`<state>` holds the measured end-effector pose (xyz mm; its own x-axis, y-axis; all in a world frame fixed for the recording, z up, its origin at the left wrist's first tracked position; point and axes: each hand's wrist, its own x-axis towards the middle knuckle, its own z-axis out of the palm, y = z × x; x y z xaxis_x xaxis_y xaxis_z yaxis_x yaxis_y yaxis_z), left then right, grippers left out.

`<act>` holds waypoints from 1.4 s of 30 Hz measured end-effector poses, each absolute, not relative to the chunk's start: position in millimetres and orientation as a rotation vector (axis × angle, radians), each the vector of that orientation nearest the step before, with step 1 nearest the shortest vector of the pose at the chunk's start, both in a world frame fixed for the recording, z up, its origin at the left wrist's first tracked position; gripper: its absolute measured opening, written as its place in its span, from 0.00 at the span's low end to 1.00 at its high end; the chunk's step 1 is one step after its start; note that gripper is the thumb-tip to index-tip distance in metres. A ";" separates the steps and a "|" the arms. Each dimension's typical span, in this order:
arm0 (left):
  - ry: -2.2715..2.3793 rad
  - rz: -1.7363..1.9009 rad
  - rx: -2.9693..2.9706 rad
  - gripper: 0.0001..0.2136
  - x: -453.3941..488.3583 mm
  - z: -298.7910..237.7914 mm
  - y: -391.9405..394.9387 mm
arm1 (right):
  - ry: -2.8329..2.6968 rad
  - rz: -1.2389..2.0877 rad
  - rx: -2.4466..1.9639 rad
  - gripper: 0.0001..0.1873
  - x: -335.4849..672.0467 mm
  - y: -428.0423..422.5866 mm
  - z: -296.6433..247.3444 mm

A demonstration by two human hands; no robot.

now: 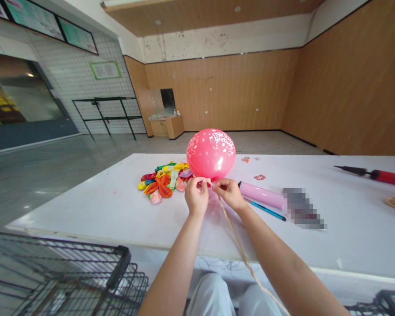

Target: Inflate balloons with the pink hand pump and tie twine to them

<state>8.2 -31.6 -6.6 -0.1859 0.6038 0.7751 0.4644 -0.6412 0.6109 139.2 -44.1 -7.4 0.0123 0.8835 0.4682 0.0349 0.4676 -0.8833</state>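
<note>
An inflated red balloon (211,152) with white printed lettering rests upright on the white table, its neck toward me. My left hand (196,195) pinches a beige string (232,226) close to the balloon's neck. My right hand (229,193) is closed on the same string just to the right. From between my hands the string runs down over the table edge past my legs. The knot area is small and partly hidden by my fingers. Left of the balloon lies a pile of uninflated balloons (164,185) in several colours.
A pink pump tube (261,194) and a blue pen (266,210) lie right of my hands, beside a blurred-out item (303,208). A red and black pump (382,175) lies at the far right. Black wire carts (118,267) stand against the near edge.
</note>
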 end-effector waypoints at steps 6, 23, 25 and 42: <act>1.076 1.833 1.646 0.07 9.8 -10.0 -25.2 | -1.321 0.920 -0.832 0.12 140.6 -43.0 -3.1; 0.916 1.323 1.078 0.19 16.6 -2.9 -33.7 | -1.057 1.171 -0.888 0.18 150.5 -37.3 -6.2; 0.887 1.230 1.075 0.21 17.0 -1.2 -36.4 | -1.055 1.164 -0.887 0.18 150.9 -36.0 -7.1; 0.820 1.115 0.991 0.16 15.1 3.7 -40.6 | -1.034 0.997 -0.939 0.19 154.9 -33.6 -10.9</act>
<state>15.1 -40.6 3.7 0.2522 0.9666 -0.0458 -0.3321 0.1309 0.9341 154.9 -33.6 -10.9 0.1981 0.9522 0.2326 -0.1971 0.2711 -0.9421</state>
